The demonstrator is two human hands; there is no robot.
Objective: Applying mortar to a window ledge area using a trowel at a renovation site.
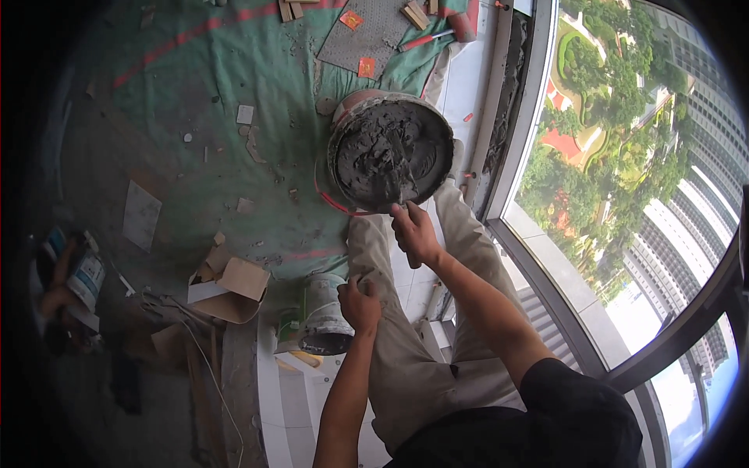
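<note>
My right hand [416, 234] is wrapped round the handle of a trowel [400, 168], whose mortar-smeared blade lies in wet grey mortar [367, 140]. The mortar nearly fills a round bucket [334, 173] with a red handle, which stands just beyond my knees. My left hand [360, 303] is curled closed against my left knee, and nothing shows in its fingers. Close to its left, a mortar-stained whitish pail [321, 300] has its dark mouth toward me.
A green sheet [296, 187] with debris covers the floor ahead. A mallet [463, 28] lies at the far right near a grey tile [351, 47]. An opened cardboard box [234, 285] sits at left. The window frame [546, 285] runs along my right.
</note>
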